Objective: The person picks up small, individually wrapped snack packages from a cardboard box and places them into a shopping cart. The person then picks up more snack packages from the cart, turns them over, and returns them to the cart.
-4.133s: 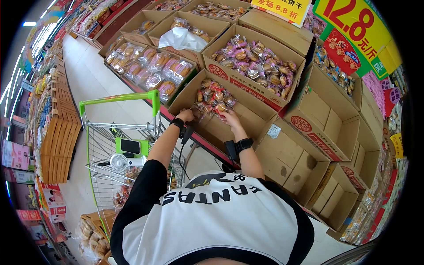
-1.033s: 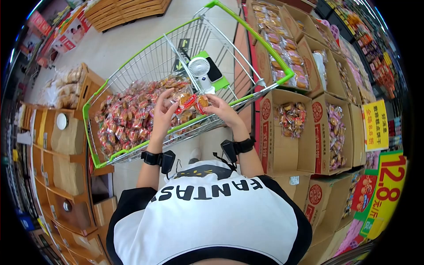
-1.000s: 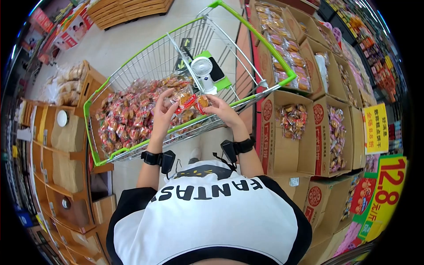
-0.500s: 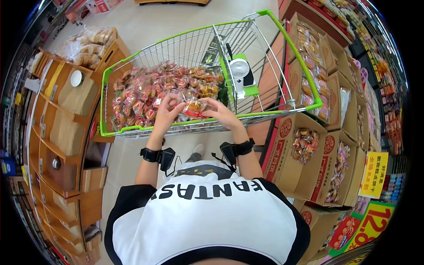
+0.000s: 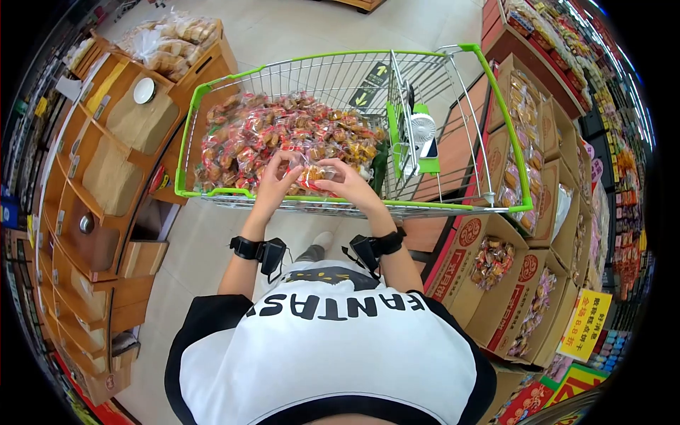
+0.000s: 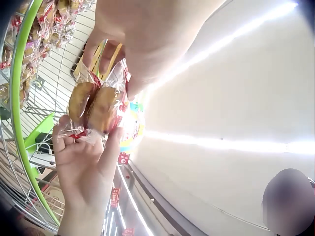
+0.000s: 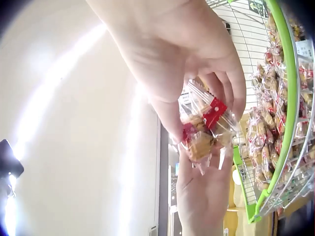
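While the shopping cart [image 5: 200, 91] held heaped packets [image 5: 283, 127], the left hand [image 5: 273, 187] and right hand [image 5: 356, 190] were at its near rim.
Both pinched clear-wrapped pastries [image 6: 102, 108]; a cardboard box [image 5: 459, 285] nearby contained a smaller pile [image 5: 494, 261].

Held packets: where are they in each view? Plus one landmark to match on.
Head: held packets slightly above and left of centre, between left hand and right hand.
Left wrist: held packets left of centre.
Right wrist: held packets right of centre.
Shared landmark: green cart rim, at left in left wrist, at right in right wrist.
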{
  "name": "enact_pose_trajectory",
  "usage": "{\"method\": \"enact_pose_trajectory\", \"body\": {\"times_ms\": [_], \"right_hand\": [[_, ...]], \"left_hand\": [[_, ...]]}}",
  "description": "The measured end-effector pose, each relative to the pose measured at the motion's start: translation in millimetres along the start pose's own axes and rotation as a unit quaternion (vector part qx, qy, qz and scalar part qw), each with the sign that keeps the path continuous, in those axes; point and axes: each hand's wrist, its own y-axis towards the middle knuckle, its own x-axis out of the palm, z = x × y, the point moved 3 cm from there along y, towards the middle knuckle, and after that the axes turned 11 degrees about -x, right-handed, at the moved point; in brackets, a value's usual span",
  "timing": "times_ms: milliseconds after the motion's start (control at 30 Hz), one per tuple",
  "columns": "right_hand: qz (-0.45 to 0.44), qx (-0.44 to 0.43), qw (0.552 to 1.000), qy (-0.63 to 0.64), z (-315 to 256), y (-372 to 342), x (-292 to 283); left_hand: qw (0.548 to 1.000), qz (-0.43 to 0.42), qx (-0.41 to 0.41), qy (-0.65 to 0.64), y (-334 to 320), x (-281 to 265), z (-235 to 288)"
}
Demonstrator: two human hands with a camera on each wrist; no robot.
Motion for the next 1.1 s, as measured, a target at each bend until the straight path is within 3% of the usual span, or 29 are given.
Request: {"method": "enact_pose_trajectory", "body": {"times_ms": [67, 133, 167, 233, 367, 467, 500, 600, 633, 733, 800, 867, 900, 967, 1033, 1067, 1100], "right_hand": [[0.054, -0.041, 0.996, 0.053, 9, 12, 4], [0.053, -0.031, 0.997, 0.038, 11, 23, 9], [0.068, -0.008, 0.997, 0.041, 13, 29, 12], [0.078, 0.017, 0.996, 0.042, 17, 41, 17], [0.087, 0.044, 0.995, -0.009, 31, 66, 32], [0.046, 0.046, 0.997, -0.029, 58, 85, 43], [0.036, 0.051, 0.998, -0.029, 46, 86, 51], [-0.024, 0.063, 0.998, -0.002, 48, 102, 66], [-0.076, 0.076, 0.994, -0.033, 43, 112, 67], [-0.093, 0.021, 0.995, -0.011, 20, 140, 76], [-0.006, -0.071, 0.992, 0.102, 3, 155, 80], [0.015, -0.094, 0.982, 0.164, -11, 158, 78], [0.023, -0.094, 0.988, 0.119, -15, 157, 74], [0.03, -0.055, 0.997, 0.036, -10, 151, 67], [0.022, -0.044, 0.998, 0.031, 14, 146, 59], [0.012, -0.029, 0.999, 0.027, 26, 142, 55], [0.025, -0.018, 0.999, 0.039, 23, 130, 53]], "left_hand": [[1.0, 0.011, 0.001, 0.008, 1, -9, -1], [0.996, 0.019, -0.077, -0.035, 2, -17, -5], [0.996, 0.024, -0.077, -0.036, 3, -21, -7], [0.99, 0.112, -0.08, 0.031, 3, -33, -12], [0.981, 0.14, -0.133, -0.017, 1, -57, -26], [0.978, 0.133, -0.155, 0.039, 4, -87, -61], [0.968, 0.135, -0.21, -0.016, -5, -81, -41], [0.966, 0.138, -0.218, -0.005, -4, -106, -68], [0.952, 0.15, -0.264, -0.039, -10, -100, -38], [0.961, 0.169, -0.204, -0.076, 3, -124, -27], [0.957, 0.203, -0.158, -0.13, 10, -129, -8], [0.927, 0.298, -0.046, -0.223, 15, -137, 6], [0.942, 0.263, -0.082, -0.191, 15, -144, 3], [0.947, 0.268, -0.103, -0.146, 16, -139, -10], [0.954, 0.245, -0.153, -0.084, 12, -120, -7], [0.952, 0.269, -0.143, -0.029, 18, -124, -39], [0.959, 0.237, -0.151, 0.033, 18, -116, -40]]}}
